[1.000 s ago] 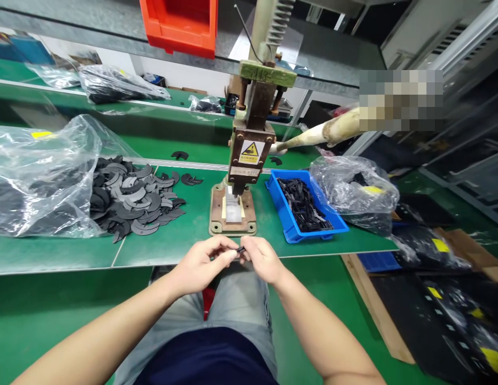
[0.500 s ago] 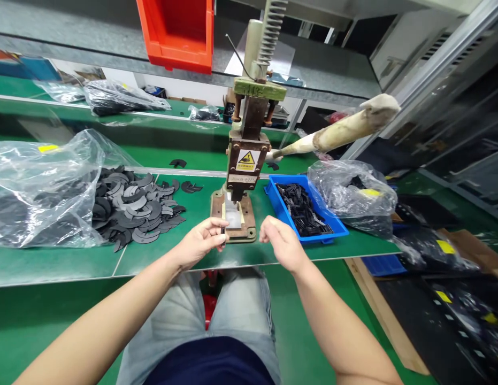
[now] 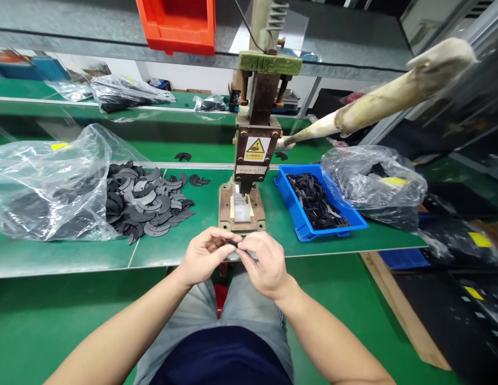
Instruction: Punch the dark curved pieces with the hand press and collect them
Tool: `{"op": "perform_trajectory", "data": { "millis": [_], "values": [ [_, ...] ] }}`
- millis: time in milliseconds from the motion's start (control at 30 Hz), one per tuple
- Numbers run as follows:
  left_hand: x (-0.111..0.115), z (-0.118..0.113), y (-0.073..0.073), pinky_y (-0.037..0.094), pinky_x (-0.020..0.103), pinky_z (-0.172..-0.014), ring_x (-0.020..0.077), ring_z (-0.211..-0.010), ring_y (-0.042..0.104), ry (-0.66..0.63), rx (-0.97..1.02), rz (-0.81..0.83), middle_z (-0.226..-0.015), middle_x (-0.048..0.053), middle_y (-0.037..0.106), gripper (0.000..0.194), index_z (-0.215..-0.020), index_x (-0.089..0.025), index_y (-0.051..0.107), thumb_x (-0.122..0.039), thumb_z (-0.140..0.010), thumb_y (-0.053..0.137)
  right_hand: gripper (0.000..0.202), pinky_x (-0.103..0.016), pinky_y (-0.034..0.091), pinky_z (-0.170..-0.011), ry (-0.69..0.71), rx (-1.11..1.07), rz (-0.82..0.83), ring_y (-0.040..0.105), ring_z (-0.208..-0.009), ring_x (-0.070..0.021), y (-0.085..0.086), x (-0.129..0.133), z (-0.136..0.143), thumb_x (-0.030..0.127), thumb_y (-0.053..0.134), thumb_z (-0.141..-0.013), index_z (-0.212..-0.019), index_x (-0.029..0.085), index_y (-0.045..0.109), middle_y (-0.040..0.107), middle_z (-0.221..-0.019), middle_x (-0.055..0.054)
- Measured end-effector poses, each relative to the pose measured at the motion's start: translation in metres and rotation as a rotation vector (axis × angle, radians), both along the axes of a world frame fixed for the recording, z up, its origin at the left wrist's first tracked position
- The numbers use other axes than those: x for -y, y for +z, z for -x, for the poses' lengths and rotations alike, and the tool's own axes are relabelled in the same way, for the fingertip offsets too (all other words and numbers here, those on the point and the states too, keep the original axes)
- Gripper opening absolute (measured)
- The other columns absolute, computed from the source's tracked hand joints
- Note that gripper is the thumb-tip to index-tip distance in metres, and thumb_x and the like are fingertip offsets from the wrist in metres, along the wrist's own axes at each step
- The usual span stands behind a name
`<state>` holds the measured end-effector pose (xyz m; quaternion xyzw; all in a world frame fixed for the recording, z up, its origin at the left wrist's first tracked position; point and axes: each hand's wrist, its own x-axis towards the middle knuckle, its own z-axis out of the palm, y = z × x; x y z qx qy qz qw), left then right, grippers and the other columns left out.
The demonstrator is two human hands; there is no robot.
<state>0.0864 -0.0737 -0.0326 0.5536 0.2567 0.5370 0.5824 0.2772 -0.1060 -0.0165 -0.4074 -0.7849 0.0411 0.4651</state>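
My left hand (image 3: pixel 206 255) pinches a small black part (image 3: pixel 232 243) in front of the press base (image 3: pixel 223 216). Against the other end of that part, the fingertips of my right hand (image 3: pixel 265 263) are closed, so both hands meet on it; the fingers cover much of it. Above the base stands the hand press (image 3: pixel 257 155) with a warning label and a long pale lever (image 3: pixel 353 115) reaching to the right. A pale block (image 3: pixel 242 209) sits on the base under the ram.
Curved dark pieces (image 3: pixel 148 200) spill from a clear bag (image 3: pixel 48 187) on the left. A blue tray (image 3: pixel 303 230) of thin black parts stands right of the press, beside another bag (image 3: pixel 377 187). An orange bin (image 3: pixel 180 43) is on the shelf above.
My right hand has moved left and joined my left hand at the small black part. The view has shifted, so the press and tray appear farther right and slightly higher.
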Motion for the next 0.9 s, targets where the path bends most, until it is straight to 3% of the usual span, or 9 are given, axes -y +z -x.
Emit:
{"op": "perform_trajectory", "data": {
  "millis": [267, 467, 567, 700, 800, 900],
  "values": [
    [0.010, 0.007, 0.000, 0.068, 0.027, -0.072, 0.0220, -0.093, 0.082, -0.032, -0.042, 0.039, -0.109, 0.013, 0.083, 0.031, -0.120, -0.018, 0.067, -0.023, -0.092, 0.079, 0.036, -0.036, 0.061, -0.079, 0.016, -0.086, -0.068, 0.072, -0.088, -0.0186, -0.004, -0.001, -0.002, 0.014, 0.076, -0.086, -0.115, 0.023, 0.058, 0.076, -0.099, -0.005],
    [0.012, 0.007, -0.004, 0.069, 0.030, -0.078, 0.0235, -0.099, 0.082, -0.009, -0.083, -0.034, -0.110, 0.013, 0.083, 0.030, -0.120, -0.018, 0.066, -0.021, -0.093, 0.077, 0.035, -0.035, 0.061, -0.079, 0.028, -0.130, -0.007, 0.072, -0.086, -0.0177, -0.008, -0.003, -0.006, 0.017, 0.078, -0.085, -0.114, 0.024, 0.058, 0.075, -0.096, -0.003],
    [0.009, 0.010, -0.004, 0.068, 0.032, -0.085, 0.0230, -0.103, 0.081, 0.009, -0.153, -0.145, -0.112, 0.012, 0.082, 0.029, -0.124, -0.020, 0.066, -0.018, -0.096, 0.074, 0.035, -0.035, 0.061, -0.079, 0.032, -0.128, 0.000, 0.072, -0.086, -0.0174, -0.010, -0.002, -0.007, 0.018, 0.077, -0.086, -0.115, 0.024, 0.058, 0.074, -0.095, -0.003],
    [-0.003, 0.019, 0.004, 0.065, 0.033, -0.089, 0.0201, -0.100, 0.079, 0.061, -0.397, -0.488, -0.108, 0.008, 0.082, 0.024, -0.115, -0.024, 0.075, -0.013, -0.094, 0.073, 0.030, -0.035, 0.060, -0.079, 0.037, -0.064, 0.003, 0.071, -0.085, -0.0172, -0.010, -0.004, -0.011, 0.021, 0.075, -0.089, -0.114, 0.024, 0.059, 0.074, -0.095, -0.003],
    [-0.023, 0.026, 0.009, 0.062, 0.032, -0.087, 0.0190, -0.096, 0.077, 0.135, -0.581, -0.664, -0.104, 0.006, 0.081, 0.020, -0.110, -0.025, 0.077, -0.015, -0.093, 0.073, 0.028, -0.038, 0.061, -0.084, 0.035, 0.051, 0.060, 0.071, -0.092, -0.0192, 0.002, -0.014, -0.025, 0.025, 0.073, -0.091, -0.116, 0.023, 0.060, 0.075, -0.101, -0.005],
    [-0.054, 0.029, 0.008, 0.061, 0.032, -0.089, 0.0192, -0.095, 0.076, 0.289, -0.730, -0.656, -0.104, 0.005, 0.081, 0.013, -0.106, -0.023, 0.077, -0.022, -0.097, 0.069, 0.028, -0.040, 0.060, -0.089, -0.082, -0.039, 0.080, 0.069, -0.099, -0.0205, 0.040, -0.035, -0.054, 0.031, 0.072, -0.092, -0.117, 0.023, 0.063, 0.071, -0.108, -0.007]
  ]
}}
